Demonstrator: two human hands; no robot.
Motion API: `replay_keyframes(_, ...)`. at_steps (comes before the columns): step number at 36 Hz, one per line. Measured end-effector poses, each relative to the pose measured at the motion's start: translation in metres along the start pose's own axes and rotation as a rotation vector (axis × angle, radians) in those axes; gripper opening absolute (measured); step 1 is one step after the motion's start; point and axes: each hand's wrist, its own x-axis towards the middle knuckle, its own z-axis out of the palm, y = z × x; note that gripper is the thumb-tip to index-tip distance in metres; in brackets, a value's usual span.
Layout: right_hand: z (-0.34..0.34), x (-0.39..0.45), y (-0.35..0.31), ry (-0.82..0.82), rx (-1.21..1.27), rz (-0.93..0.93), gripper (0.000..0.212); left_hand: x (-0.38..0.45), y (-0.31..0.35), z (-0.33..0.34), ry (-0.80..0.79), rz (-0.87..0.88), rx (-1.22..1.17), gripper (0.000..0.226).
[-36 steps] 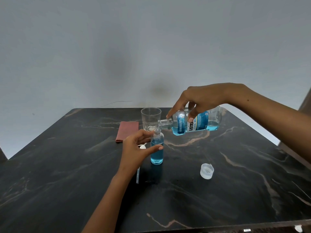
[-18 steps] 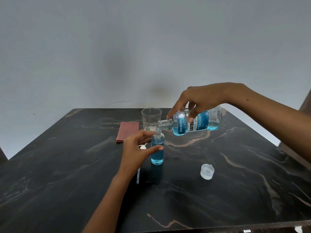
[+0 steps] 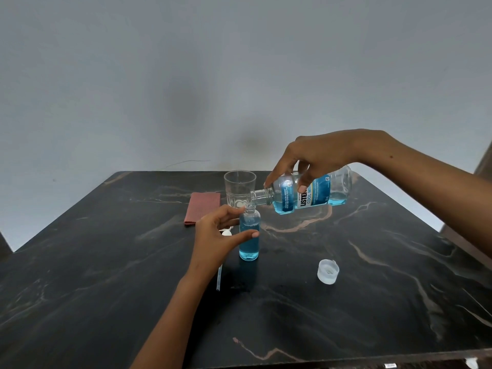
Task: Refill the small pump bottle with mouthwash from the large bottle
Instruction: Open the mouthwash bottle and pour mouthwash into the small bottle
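Setting: a dark marble-patterned table [image 3: 111, 262] against a plain grey wall, seen from above and behind the person's hands.
Small bottle: a small clear bottle [image 3: 249, 237] stands upright near the table's middle, uncapped, filled most of the way with blue mouthwash.
Left hand: the left hand [image 3: 217, 235] curls around the small bottle from its left side, thumb across the front and fingers behind, holding it steady.
Large bottle: a large Listerine bottle [image 3: 306, 194] is tipped nearly horizontal above the table, its open neck touching the small bottle's mouth; a little blue liquid lies along its lower side.
Right hand: the right hand [image 3: 316, 158] grips the large bottle from above, fingers spread over its label.
Cap: a clear cap [image 3: 328, 271] lies on the table, to the right of the small bottle and apart from it.
Pump: a white pump piece [image 3: 226, 232] with its thin tube lies partly hidden behind the left hand.
Behind: an empty drinking glass [image 3: 239, 191] stands just behind the small bottle, with a folded reddish cloth [image 3: 202, 207] to its left.
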Motion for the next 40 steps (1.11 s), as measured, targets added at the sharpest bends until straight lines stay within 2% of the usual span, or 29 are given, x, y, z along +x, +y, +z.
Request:
replay_keyframes(14, 0.016, -0.007, 0.007, 0.065, 0.063, 0.001, 0.054, -0.001, 0.002, 0.000, -0.004, 0.009, -0.022, 0.039)
replay_keyframes(28, 0.071, -0.026, 0.034, 0.292, 0.447, -0.003, 0.054, -0.001, 0.002, 0.000, 0.004, 0.032, -0.025, 0.039)
replay_keyframes(31, 0.092, -0.033, 0.038, 0.440, 0.569, 0.014, 0.055, -0.001, 0.002, 0.000, 0.013, 0.032, -0.026, 0.038)
replay_keyframes(36, 0.134, -0.034, 0.044, 0.724, 0.916, 0.002, 0.055, 0.000, 0.001, 0.000, 0.005, 0.042, -0.008, 0.038)
replay_keyframes(40, 0.160, -0.031, 0.045, 0.875, 1.017, 0.036, 0.055, -0.001, 0.000, 0.001, -0.005, 0.037, -0.014, 0.041)
